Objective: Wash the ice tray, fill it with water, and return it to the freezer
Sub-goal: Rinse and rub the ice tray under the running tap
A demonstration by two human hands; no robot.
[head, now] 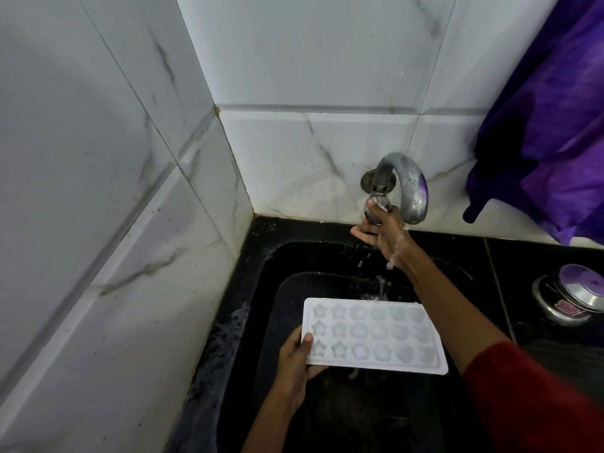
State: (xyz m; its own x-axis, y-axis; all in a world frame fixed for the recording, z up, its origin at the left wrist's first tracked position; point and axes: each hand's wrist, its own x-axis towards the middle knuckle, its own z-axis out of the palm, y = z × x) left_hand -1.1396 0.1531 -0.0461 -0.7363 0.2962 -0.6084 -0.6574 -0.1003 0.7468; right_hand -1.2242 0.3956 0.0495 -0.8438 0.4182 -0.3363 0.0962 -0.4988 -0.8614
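A white ice tray (376,335) with star and round moulds is held level over the black sink (261,289). My left hand (294,361) grips its left end, thumb on top. My right hand (385,233), soapy, is closed on the round handle of the metal tap (408,181) on the tiled wall. A thin stream of water falls from the spout to the tray's far edge.
White marble-look tiles form a corner to the left and behind the sink. A purple cloth (549,125) hangs at the upper right. A steel pot lid (575,295) lies on the black counter to the right.
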